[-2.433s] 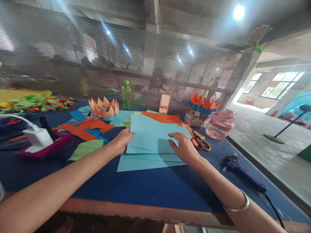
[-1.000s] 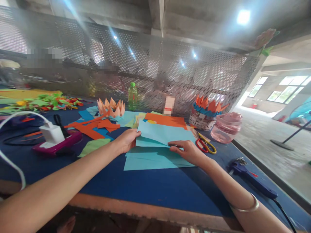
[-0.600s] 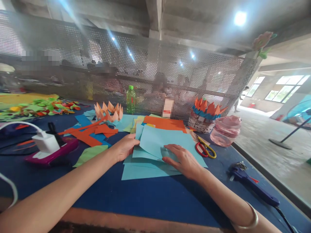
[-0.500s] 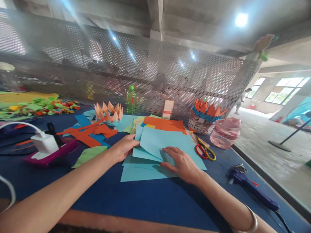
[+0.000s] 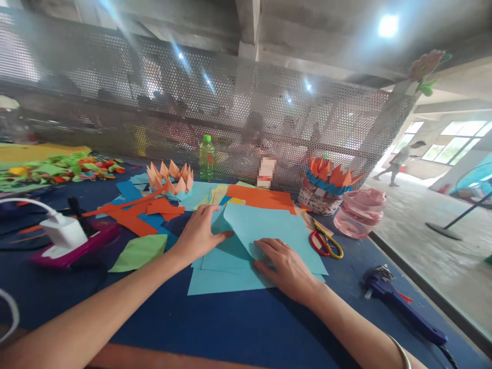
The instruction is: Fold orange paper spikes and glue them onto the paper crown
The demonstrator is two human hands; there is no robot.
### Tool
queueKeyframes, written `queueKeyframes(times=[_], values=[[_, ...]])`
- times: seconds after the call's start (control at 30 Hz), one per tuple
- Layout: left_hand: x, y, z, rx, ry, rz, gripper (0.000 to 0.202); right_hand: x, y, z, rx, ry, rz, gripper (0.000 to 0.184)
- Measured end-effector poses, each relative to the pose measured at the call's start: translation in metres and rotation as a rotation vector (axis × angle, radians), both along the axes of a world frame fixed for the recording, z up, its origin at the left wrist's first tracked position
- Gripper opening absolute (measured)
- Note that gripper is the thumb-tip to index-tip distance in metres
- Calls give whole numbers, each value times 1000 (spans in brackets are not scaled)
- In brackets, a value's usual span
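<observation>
Several light blue paper sheets (image 5: 284, 220) lie in a loose stack on the blue table in front of me. The top sheet's left edge is lifted and curled. My left hand (image 5: 202, 233) is at the stack's left side, thumb and fingers apart, the thumb lying over the sheets beneath. My right hand (image 5: 286, 266) holds the lower part of the top sheet, fingers on it and thumb near its lower edge. Scissors (image 5: 326, 241) with red and yellow handles lie right of the stack, beside an orange sheet (image 5: 261, 198) behind it.
A glue gun (image 5: 403, 302) and a pink bottle (image 5: 359, 212) are on the right. Paper crowns (image 5: 169, 178), a green bottle (image 5: 206, 159) and a basket (image 5: 319, 197) stand behind. A power strip (image 5: 75, 243), green paper (image 5: 139, 252) and orange scraps (image 5: 134, 218) lie left.
My left hand has released the sheets' left edge and opened, its thumb now over the lower sheets. The top sheet's left edge curls up more. A person in the background has walked nearer.
</observation>
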State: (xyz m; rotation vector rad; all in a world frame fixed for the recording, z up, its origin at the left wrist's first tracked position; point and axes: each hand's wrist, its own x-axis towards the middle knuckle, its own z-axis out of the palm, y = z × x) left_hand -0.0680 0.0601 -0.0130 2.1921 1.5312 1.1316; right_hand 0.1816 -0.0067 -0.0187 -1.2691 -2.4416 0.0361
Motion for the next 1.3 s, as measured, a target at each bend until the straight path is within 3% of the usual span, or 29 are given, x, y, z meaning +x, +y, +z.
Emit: queueKeyframes(times=[0.13, 0.27, 0.37, 0.57, 0.73, 0.83, 0.93, 1.0, 1.1, 1.3], values=[[4, -6, 1, -158, -48, -87, 66, 0, 0, -2, 27, -3, 13, 36], [12, -11, 6, -451, -414, -173, 58, 2, 2, -3, 26, 24, 28, 38], [16, -14, 14, -654, -629, -165, 47, 5, 3, -3, 47, 58, 45, 39], [12, -15, 27, -772, -825, -61, 54, 9, 4, -6, 120, 75, 109, 43], [11, -17, 30, -791, -844, -64, 67, 8, 5, -10, 76, 45, 43, 58], [12, -21, 35, -824, -790, -103, 67, 8, 6, -12, 44, 6, -9, 61], [6, -22, 43, -857, -712, -175, 62, 8, 6, -10, 4, -52, -15, 49], [-4, -20, 50, -801, -512, -233, 57, 7, 5, -7, -17, -80, -11, 44], [-26, -16, 60, -560, -77, -255, 46, 6, 3, -2, -48, -107, -18, 45], [-79, -16, 72, -335, 460, -80, 27, 7, 3, -2, -72, -95, -16, 49]])
